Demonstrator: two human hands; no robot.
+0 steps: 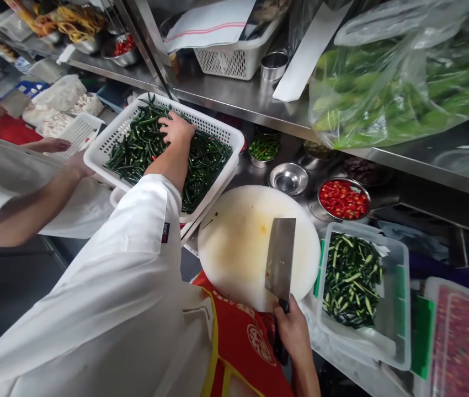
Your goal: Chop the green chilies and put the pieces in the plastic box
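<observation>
Cleaver held in your right hand, blade over the round board, handle by its near edge. Gathering green peppers seems the step in hand; the next move calls for a grasp round a bunch. Your left hand, arm stretched forward, rests palm down on them, fingers spread, near the white basket's far edge.

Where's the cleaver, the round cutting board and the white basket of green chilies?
Cleaver (281,256), head view: middle of blade.
Round cutting board (234,242), head view: bare top.
White basket (218,127), head view: holed wall.
</observation>
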